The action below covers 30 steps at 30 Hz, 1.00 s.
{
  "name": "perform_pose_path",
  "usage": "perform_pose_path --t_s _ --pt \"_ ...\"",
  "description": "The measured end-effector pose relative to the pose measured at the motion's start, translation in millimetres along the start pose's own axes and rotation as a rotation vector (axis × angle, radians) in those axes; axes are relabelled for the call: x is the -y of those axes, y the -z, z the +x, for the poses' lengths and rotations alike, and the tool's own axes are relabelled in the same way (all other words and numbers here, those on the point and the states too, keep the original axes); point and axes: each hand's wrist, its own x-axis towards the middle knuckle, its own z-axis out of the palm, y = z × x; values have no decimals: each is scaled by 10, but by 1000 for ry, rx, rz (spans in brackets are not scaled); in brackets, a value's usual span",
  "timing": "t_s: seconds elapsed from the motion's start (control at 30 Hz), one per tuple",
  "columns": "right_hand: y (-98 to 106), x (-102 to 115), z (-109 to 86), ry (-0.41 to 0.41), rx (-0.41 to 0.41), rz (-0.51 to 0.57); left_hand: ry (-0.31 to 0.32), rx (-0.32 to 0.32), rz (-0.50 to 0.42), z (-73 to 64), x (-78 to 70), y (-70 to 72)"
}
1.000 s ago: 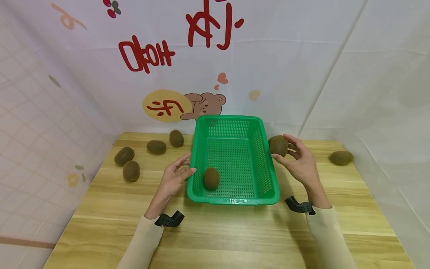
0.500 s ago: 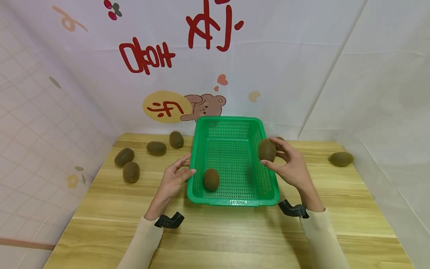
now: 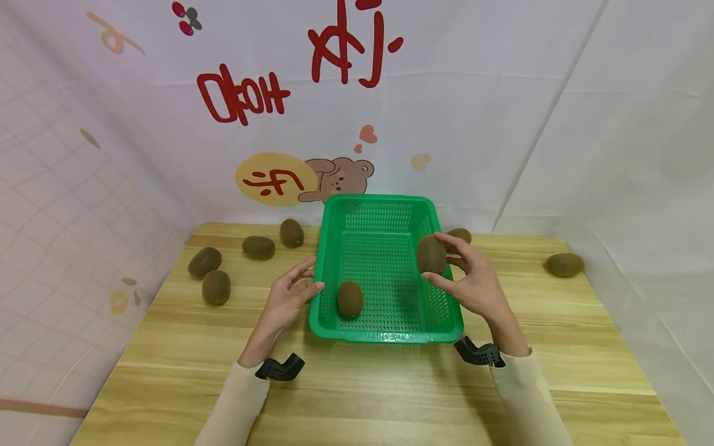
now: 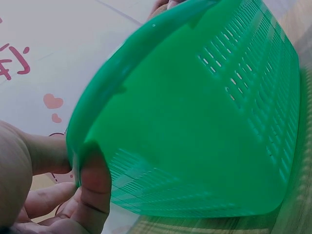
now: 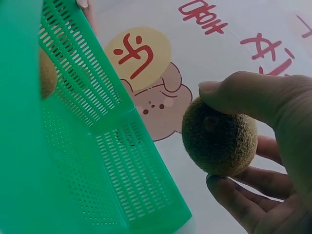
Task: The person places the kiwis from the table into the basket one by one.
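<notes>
A green plastic basket (image 3: 385, 337) with perforated sides stands on the wooden table. My left hand (image 3: 288, 297) pinches its left rim, the thumb on one face and fingers on the other in the left wrist view. Inside the basket, near its front left corner, lies one kiwi (image 3: 350, 300). My right hand (image 3: 474, 282) grips a second kiwi (image 3: 432, 256) between thumb and fingers, above the basket's right side. In the right wrist view that held kiwi (image 5: 219, 139) is apart from the basket wall.
Several kiwis lie left of the basket, among them one kiwi (image 3: 292, 233) near the back edge. Another kiwi (image 3: 460, 235) sits behind the right hand, partly hidden. A lone kiwi (image 3: 564, 264) rests at the far right. A printed white cloth (image 3: 463, 124) hangs behind the table.
My right hand has carried its kiwi leftward from beside the basket to over its right side, uncovering another kiwi behind. The left hand stays at the rim.
</notes>
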Motion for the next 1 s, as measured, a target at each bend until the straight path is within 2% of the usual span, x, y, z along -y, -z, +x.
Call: perform_pose_path --t_s 0.17,0.57,0.77,1.0 --pt "-33 3 0 29 23 -13 -3 3 -16 1 -6 -8" --pt "-10 -5 -4 18 53 -76 -18 7 -12 3 11 1" --pt "-17 -28 10 38 69 -120 -8 8 -19 -7 8 6" --pt "24 -62 -7 -31 54 -170 -10 9 -16 -1 -3 0"
